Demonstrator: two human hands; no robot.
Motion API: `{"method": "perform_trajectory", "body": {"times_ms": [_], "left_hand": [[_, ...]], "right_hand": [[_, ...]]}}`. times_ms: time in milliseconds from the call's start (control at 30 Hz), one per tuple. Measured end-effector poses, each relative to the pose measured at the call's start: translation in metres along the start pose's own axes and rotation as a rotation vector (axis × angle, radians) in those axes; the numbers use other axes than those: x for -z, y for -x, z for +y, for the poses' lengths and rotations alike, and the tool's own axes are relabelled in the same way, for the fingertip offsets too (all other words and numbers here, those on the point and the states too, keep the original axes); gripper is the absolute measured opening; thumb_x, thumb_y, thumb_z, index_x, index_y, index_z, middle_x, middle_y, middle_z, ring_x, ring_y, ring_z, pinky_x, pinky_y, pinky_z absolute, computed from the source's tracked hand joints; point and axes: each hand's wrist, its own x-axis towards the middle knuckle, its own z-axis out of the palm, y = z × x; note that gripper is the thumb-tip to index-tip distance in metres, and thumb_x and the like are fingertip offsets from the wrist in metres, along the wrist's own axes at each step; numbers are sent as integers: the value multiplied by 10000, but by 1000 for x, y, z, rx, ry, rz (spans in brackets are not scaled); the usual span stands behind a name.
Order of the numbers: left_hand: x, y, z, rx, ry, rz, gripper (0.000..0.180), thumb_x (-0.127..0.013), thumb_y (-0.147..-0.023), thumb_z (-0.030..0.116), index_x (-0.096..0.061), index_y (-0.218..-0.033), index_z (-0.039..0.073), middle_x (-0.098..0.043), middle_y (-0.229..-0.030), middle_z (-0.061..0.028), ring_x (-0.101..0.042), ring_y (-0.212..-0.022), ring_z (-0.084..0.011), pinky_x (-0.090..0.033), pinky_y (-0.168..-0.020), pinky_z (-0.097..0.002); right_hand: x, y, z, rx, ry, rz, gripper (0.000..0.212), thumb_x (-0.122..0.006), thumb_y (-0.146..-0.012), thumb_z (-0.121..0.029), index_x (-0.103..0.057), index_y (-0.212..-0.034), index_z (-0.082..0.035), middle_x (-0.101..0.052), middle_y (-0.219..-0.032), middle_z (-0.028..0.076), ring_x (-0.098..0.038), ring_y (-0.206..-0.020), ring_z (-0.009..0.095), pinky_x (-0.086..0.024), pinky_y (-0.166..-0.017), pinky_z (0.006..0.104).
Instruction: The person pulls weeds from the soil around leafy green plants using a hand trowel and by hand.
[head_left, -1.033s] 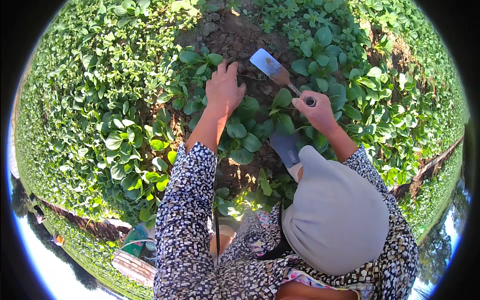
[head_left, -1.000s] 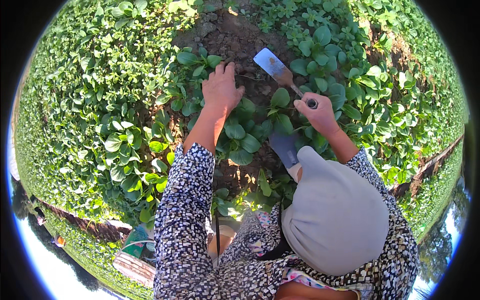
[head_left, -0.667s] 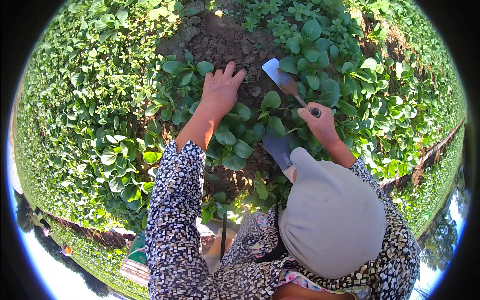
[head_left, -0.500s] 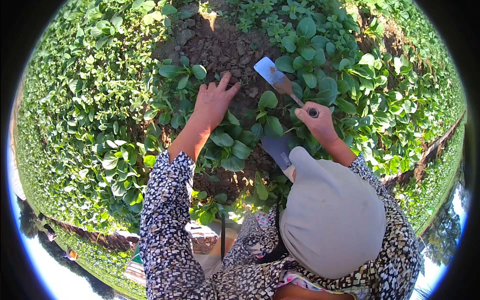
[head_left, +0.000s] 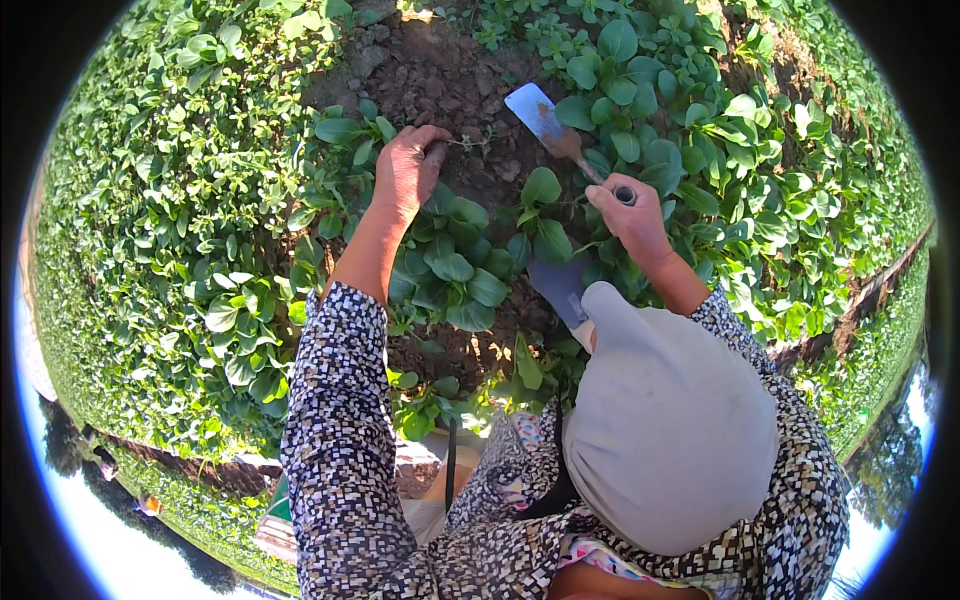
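Right fingers (head_left: 643, 190) around flat-bladed trowel (head_left: 556, 138)

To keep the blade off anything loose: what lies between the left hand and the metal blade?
In the head view, a small sprig at the left hand's fingertips, then brown soil up to the metal blade.

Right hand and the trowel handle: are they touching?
Touching: the head view shows the right hand curled around the trowel handle, its round end exposed.
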Motion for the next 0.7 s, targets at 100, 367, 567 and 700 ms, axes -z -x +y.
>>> {"method": "perform_trajectory", "body": {"times_ms": [100,367,567,700], "left_hand": [[15,-18,19,379,859,113,129,-610,-905,61,-661,-1000,-10,-650,-905,-50,-612,-721,-112,-520,-614,-259],[10,-11,10,275,-115,-276,183,-637,-815,126,-604,-979,51,-615,-823,-122,-629,-819,-266,-506,-742,-367],[-18,7,34,59,-401,-211,226,-572,-799,89,-612,-1020,86,-595,-1051,-156,-601,-986,-342,-489,-848,-432],[-27,-4,18,96,-507,-218,221,-546,-796,49,-618,-1002,84,-595,-1064,-150,-607,-976,-330,-497,-848,-417]], "right_hand": [[-1,-4,1,12,-8,-22,269,-680,-838,-171,-542,-652,-35,-402,-601,-92,-332,-582,22,-278,-510,223],[7,11,-28,195,493,-367,281,-686,-776,-230,-542,-654,-22,-441,-560,62,-410,-523,141,-350,-508,303],[-26,12,-18,225,693,-345,253,-614,-748,-268,-533,-634,-57,-536,-603,123,-520,-579,335,-407,-547,410],[-53,-6,1,370,670,-291,239,-616,-750,-275,-562,-651,-64,-561,-623,123,-544,-598,345,-428,-560,416]]}}
